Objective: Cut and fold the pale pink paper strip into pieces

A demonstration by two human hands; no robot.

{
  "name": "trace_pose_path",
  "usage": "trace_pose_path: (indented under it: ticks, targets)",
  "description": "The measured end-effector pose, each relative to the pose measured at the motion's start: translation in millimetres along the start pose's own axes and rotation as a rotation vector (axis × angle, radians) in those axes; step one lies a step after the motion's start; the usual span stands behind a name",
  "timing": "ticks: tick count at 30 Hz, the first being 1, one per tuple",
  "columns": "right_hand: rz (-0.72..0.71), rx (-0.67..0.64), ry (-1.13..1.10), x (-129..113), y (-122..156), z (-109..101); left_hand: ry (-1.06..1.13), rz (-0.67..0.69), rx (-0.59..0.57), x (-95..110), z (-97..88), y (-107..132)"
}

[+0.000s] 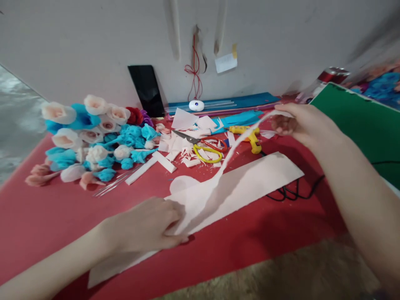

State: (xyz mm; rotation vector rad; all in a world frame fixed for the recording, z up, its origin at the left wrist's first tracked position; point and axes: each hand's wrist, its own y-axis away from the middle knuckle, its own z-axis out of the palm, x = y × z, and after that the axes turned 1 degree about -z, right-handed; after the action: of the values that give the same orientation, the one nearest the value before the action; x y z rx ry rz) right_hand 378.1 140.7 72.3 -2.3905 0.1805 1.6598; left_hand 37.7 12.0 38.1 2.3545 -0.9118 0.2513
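Observation:
A long pale pink crepe paper sheet (250, 181) lies across the red mat (46, 216). My left hand (146, 225) presses down on its near end, fingers curled on the paper. My right hand (296, 123) is raised at the far right and pinches the end of a narrow pink strip (234, 148) that rises from the sheet and stretches between both hands.
A heap of blue and pink paper flowers (93, 137) fills the left. Scissors (200, 143) with yellow and red handles lie among paper scraps, a yellow glue gun (251, 137) beside them with its black cord (287, 193). A green sheet (362, 125) stands right; a dark phone (146, 89) leans on the wall.

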Motion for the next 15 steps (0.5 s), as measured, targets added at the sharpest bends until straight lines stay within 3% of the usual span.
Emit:
trace_pose_path:
  ticks: [8, 15]
  targets:
    - [0.13, 0.175, 0.112, 15.8, 42.6, -36.8, -0.077, 0.017, 0.047, 2.7, 1.4, 1.6]
    - [0.199, 0.15, -0.031, 41.0, 89.4, -26.6, -0.092, 0.033, -0.006, 6.3, 0.3, 1.4]
